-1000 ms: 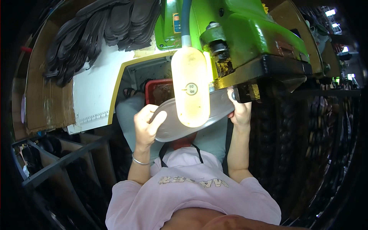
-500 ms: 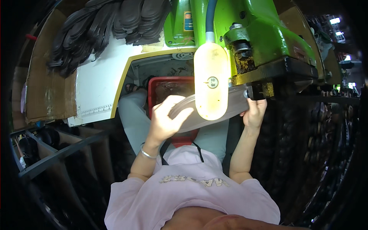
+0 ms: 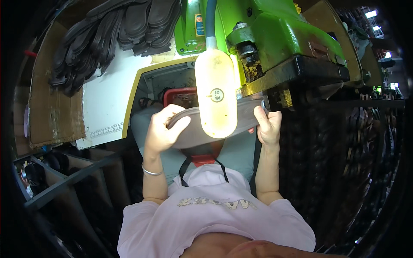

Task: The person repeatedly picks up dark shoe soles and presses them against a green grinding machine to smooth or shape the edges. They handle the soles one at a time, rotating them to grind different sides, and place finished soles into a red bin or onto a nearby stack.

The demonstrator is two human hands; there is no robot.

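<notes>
Behind the lit oval lamp point(image 3: 216, 93), which hid its middle, a grey shoe sole point(image 3: 188, 131) was gripped at its ends by the left hand point(image 3: 162, 129) and right hand point(image 3: 268, 126). Whether it touched the green machine point(image 3: 284, 41) was unclear; a red bin point(image 3: 171, 92) showed partly.

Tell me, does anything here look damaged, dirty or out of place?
Only minor things: the cardboard at left looks scuffed and taped, and the green machine has what looks like brownish grime near the lamp. The held grey piece shows no obvious damage, though the lamp hides part.
</notes>
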